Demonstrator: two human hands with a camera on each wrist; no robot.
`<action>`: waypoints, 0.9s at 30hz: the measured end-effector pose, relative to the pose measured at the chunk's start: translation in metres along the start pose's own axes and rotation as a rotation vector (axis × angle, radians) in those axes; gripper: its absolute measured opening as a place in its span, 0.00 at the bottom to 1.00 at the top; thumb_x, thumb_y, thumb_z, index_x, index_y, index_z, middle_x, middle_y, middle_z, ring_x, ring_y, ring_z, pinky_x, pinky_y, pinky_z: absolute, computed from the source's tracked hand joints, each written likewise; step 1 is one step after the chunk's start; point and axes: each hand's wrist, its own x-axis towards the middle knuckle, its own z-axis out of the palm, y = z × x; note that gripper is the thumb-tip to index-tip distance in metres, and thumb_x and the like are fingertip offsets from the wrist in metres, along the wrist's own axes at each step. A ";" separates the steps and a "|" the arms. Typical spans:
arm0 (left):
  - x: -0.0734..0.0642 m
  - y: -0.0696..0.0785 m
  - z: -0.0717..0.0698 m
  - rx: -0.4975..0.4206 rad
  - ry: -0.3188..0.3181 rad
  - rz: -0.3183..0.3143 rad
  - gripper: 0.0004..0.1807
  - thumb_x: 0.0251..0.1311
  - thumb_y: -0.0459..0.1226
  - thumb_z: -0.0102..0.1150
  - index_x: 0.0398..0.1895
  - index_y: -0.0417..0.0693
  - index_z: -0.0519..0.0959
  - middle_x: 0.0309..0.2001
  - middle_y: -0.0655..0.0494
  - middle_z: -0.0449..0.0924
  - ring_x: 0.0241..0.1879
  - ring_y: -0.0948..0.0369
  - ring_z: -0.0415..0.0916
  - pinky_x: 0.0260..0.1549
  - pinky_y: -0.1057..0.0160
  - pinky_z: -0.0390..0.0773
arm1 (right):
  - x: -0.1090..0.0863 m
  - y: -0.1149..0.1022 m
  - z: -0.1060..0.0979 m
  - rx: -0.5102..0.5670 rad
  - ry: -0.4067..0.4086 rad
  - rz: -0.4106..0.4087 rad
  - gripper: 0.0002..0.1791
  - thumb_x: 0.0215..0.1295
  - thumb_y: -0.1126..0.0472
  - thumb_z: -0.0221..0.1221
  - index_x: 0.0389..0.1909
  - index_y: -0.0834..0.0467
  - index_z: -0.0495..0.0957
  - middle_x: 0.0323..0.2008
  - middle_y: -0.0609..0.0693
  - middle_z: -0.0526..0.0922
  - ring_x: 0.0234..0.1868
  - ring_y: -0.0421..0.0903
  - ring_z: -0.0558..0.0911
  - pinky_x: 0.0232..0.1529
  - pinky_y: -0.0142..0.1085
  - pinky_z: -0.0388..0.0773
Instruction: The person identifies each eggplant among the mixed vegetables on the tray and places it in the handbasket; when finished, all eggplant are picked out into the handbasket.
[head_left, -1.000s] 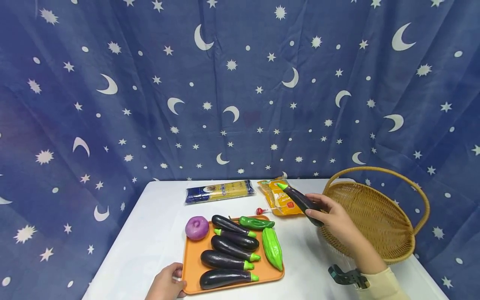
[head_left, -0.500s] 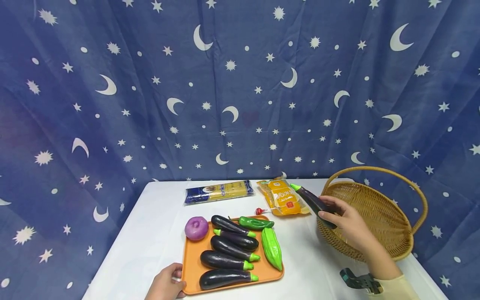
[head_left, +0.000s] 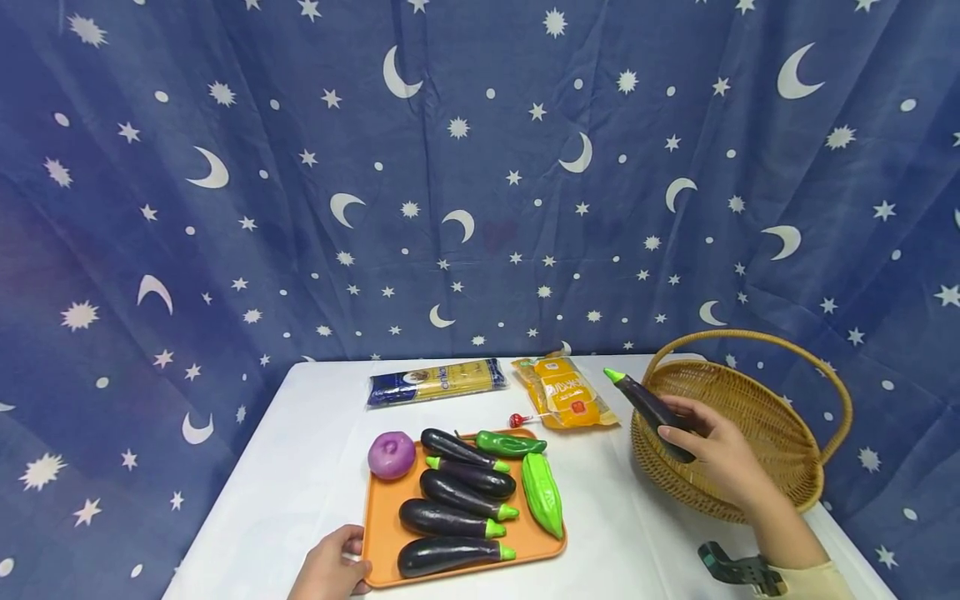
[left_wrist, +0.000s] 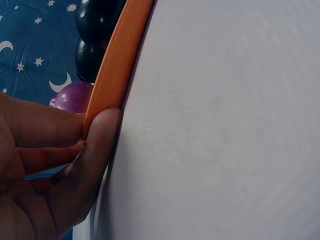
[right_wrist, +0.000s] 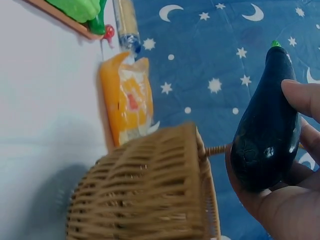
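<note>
My right hand (head_left: 716, 446) grips a dark eggplant (head_left: 651, 412) with a bright green stem end, held up in front of the wicker basket (head_left: 757, 433). In the right wrist view the eggplant (right_wrist: 267, 125) lies between thumb and fingers, beside the basket's rim. My left hand (head_left: 330, 565) pinches the left edge of the orange tray (head_left: 384, 533) near its front corner; the left wrist view shows thumb and fingers on the tray wall (left_wrist: 112, 75). Several eggplants (head_left: 446, 518) lie in a row on the tray, with a green pepper (head_left: 512, 444), a bitter melon (head_left: 542, 496) and a purple onion (head_left: 392, 455).
Behind the tray on the white table (head_left: 270, 475) lie a blue and yellow pasta pack (head_left: 438, 382), an orange food bag (head_left: 566, 392) and a red lollipop (head_left: 517, 420). The basket's tall handle (head_left: 750, 335) arches over its opening. A blue star-patterned curtain (head_left: 480, 183) hangs behind.
My right hand has carried the eggplant rightward, from over the orange bag to the front of the basket opening. The left hand stays on the tray edge.
</note>
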 end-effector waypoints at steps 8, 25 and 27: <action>0.000 0.004 0.001 0.019 -0.002 -0.045 0.25 0.53 0.24 0.67 0.56 0.25 0.72 0.37 0.48 0.74 0.28 0.61 0.77 0.25 0.62 0.85 | -0.008 0.008 -0.015 -0.045 0.021 -0.004 0.36 0.68 0.52 0.65 0.72 0.61 0.65 0.64 0.64 0.69 0.49 0.37 0.77 0.43 0.32 0.84; 0.001 0.005 0.000 0.023 -0.008 -0.057 0.27 0.53 0.24 0.68 0.57 0.25 0.72 0.37 0.47 0.73 0.27 0.61 0.77 0.25 0.62 0.84 | -0.015 0.030 -0.039 -0.196 0.072 0.061 0.39 0.68 0.45 0.63 0.73 0.61 0.64 0.65 0.66 0.68 0.55 0.51 0.76 0.40 0.30 0.82; 0.000 0.002 0.000 0.008 -0.011 -0.049 0.26 0.53 0.24 0.68 0.56 0.24 0.72 0.36 0.48 0.74 0.27 0.61 0.78 0.25 0.61 0.85 | -0.017 0.035 -0.041 -0.207 0.073 0.087 0.41 0.68 0.44 0.63 0.73 0.62 0.63 0.66 0.67 0.67 0.58 0.60 0.75 0.40 0.31 0.82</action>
